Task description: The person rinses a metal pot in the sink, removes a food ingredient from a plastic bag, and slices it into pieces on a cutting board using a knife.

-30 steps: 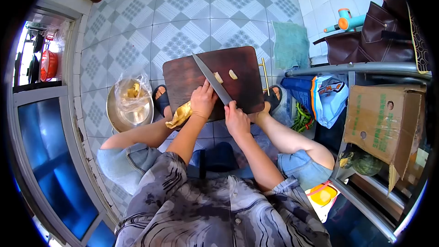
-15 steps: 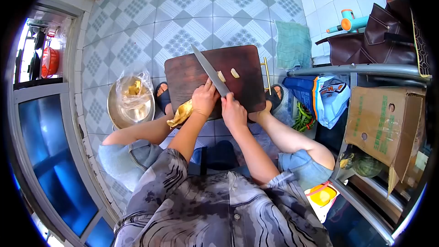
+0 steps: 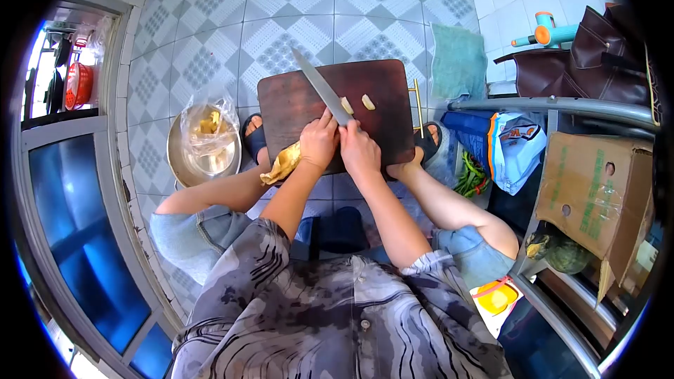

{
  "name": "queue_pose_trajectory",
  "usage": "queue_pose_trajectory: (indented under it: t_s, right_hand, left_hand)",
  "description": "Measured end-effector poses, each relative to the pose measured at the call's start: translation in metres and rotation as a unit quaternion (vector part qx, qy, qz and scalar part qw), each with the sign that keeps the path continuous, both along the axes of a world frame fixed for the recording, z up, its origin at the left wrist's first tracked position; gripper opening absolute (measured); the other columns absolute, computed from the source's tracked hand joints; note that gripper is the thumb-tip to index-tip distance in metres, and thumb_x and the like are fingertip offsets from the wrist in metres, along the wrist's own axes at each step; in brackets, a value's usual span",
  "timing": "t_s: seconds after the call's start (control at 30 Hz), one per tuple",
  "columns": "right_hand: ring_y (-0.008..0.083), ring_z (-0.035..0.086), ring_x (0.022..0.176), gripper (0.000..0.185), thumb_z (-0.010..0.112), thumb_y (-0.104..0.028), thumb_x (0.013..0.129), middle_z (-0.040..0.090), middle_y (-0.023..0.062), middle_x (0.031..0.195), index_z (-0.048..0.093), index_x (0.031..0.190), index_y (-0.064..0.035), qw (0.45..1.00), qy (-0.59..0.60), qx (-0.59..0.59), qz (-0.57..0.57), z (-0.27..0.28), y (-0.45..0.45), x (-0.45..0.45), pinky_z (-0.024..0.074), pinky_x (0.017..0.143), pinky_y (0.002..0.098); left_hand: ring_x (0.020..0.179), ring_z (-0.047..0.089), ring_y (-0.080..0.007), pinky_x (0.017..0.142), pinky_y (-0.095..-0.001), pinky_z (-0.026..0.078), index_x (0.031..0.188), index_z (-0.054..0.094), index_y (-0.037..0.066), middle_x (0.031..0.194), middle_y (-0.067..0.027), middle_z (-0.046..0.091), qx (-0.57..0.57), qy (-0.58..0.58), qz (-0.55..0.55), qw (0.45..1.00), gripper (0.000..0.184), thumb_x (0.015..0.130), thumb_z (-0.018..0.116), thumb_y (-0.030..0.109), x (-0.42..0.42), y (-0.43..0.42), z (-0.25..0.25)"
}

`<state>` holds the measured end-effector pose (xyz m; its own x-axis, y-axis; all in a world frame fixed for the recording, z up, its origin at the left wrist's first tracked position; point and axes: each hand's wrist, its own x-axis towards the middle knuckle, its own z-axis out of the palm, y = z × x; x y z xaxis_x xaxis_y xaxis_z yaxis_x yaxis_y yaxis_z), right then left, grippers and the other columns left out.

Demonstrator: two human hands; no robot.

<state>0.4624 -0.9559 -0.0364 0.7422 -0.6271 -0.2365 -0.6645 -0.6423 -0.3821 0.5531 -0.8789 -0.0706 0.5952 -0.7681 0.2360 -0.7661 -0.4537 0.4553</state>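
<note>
A long kitchen knife (image 3: 319, 85) slants across the dark wooden cutting board (image 3: 284, 102), its tip past the board's far edge. My right hand (image 3: 360, 152) is closed round its handle. Beside the blade, my left hand (image 3: 319, 142) presses down with bent fingers over a wrinkled yellow piece of food (image 3: 284, 163); the food's exact kind is unclear. Its rear end sticks out past my left wrist, and the part under the fingers is hidden. One pale cut slice (image 3: 347, 104) lies against the blade, and another pale slice (image 3: 368, 102) rests further right.
On the tiled floor at left stands a metal basin (image 3: 177, 158) with a clear plastic bag (image 3: 210, 133) of yellow pieces. To the right are green peppers (image 3: 470, 175), a blue-and-white bag (image 3: 516, 147), a cardboard box (image 3: 579, 182) on a metal rack (image 3: 554, 103), and a green cloth (image 3: 458, 63).
The view has shifted slightly, so the board and hands appear a little higher and further right. Both hands keep their grip, and the two slices stay on the board.
</note>
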Motion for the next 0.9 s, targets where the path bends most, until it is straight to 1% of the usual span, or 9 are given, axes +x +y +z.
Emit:
queue_pose_trajectory:
  t_s: [0.1,0.33,0.43,0.53,0.6,0.7,0.77,0.83,0.9]
  right_hand:
    - [0.0374,0.065,0.062,0.034,0.043,-0.034,0.097,0.063,0.0211,0.071,0.045,0.109,-0.0017,0.999,0.029,-0.022,-0.027,0.004,0.016,-0.039,0.0532,0.052,0.0461]
    - [0.0382,0.065,0.063,0.035,0.043,-0.034,0.098,0.063,0.0227,0.071,0.045,0.108,-0.0007,1.000,0.018,-0.011,-0.006,0.001,-0.003,-0.003,0.0530,0.053,0.0472]
    - [0.0335,0.066,0.059,0.037,0.045,-0.036,0.097,0.063,0.0203,0.073,0.048,0.110,-0.0013,0.999,0.000,-0.041,0.015,-0.001,-0.009,0.018,0.0541,0.049,0.0421]
    - [0.0334,0.066,0.060,0.037,0.045,-0.036,0.097,0.063,0.0208,0.075,0.047,0.111,-0.0021,0.999,0.016,-0.034,0.023,0.002,-0.009,0.010,0.0543,0.050,0.0420]
    - [0.0333,0.066,0.060,0.037,0.044,-0.036,0.097,0.063,0.0215,0.075,0.047,0.112,-0.0026,0.999,-0.029,-0.044,-0.005,-0.001,0.001,-0.009,0.0543,0.050,0.0422]
    - [0.0376,0.065,0.062,0.034,0.044,-0.034,0.097,0.063,0.0214,0.073,0.045,0.111,-0.0023,0.997,0.051,-0.027,-0.044,0.002,0.015,-0.043,0.0530,0.055,0.0477]
    - [0.0375,0.065,0.062,0.035,0.044,-0.034,0.097,0.063,0.0212,0.073,0.045,0.111,-0.0017,0.997,0.060,-0.028,-0.046,0.003,0.016,-0.046,0.0531,0.055,0.0477]
    - [0.0374,0.064,0.061,0.035,0.044,-0.033,0.097,0.063,0.0209,0.073,0.045,0.111,-0.0011,0.996,0.066,-0.026,-0.046,0.005,0.016,-0.039,0.0532,0.055,0.0477]
    - [0.0376,0.065,0.063,0.037,0.043,-0.034,0.098,0.063,0.0213,0.074,0.045,0.110,-0.0002,0.999,0.039,-0.028,-0.022,0.004,0.005,-0.016,0.0536,0.056,0.0472]
  left_hand:
    - [0.069,0.063,-0.0226,0.065,-0.0350,0.053,0.109,0.065,0.006,0.121,-0.0092,0.062,0.001,-0.022,0.001,1.000,0.042,0.069,0.070,0.016,-0.002,-0.002,-0.001]
    - [0.070,0.064,-0.0224,0.066,-0.0342,0.053,0.103,0.066,0.007,0.122,-0.0104,0.061,-0.002,-0.017,-0.022,1.000,0.033,0.071,0.068,0.016,0.001,0.001,-0.007]
    - [0.070,0.064,-0.0220,0.067,-0.0339,0.053,0.102,0.066,0.006,0.122,-0.0098,0.061,0.000,-0.025,-0.005,1.000,0.032,0.072,0.068,0.016,0.002,0.000,-0.014]
    - [0.069,0.063,-0.0214,0.066,-0.0341,0.053,0.103,0.066,0.007,0.122,-0.0092,0.061,0.009,-0.019,-0.002,1.000,0.032,0.072,0.067,0.017,0.000,0.000,-0.008]
    - [0.069,0.063,-0.0210,0.066,-0.0342,0.053,0.103,0.066,0.007,0.122,-0.0090,0.061,0.009,-0.016,-0.004,1.000,0.033,0.072,0.068,0.017,-0.002,0.000,-0.003]
    - [0.068,0.063,-0.0206,0.066,-0.0344,0.053,0.105,0.066,0.007,0.122,-0.0086,0.061,0.010,-0.012,-0.004,1.000,0.034,0.072,0.068,0.017,-0.003,-0.003,0.001]
    - [0.068,0.062,-0.0204,0.065,-0.0344,0.053,0.105,0.066,0.007,0.122,-0.0084,0.061,0.016,-0.011,-0.006,1.000,0.035,0.072,0.068,0.017,-0.004,-0.002,0.000]
    - [0.068,0.063,-0.0262,0.063,-0.0366,0.052,0.103,0.066,0.006,0.119,-0.0115,0.062,-0.037,0.000,-0.015,0.999,0.034,0.070,0.070,0.015,-0.002,-0.002,-0.004]
    - [0.068,0.063,-0.0232,0.065,-0.0353,0.052,0.102,0.066,0.007,0.120,-0.0110,0.062,-0.024,-0.005,-0.017,1.000,0.032,0.071,0.069,0.016,-0.001,-0.001,-0.007]
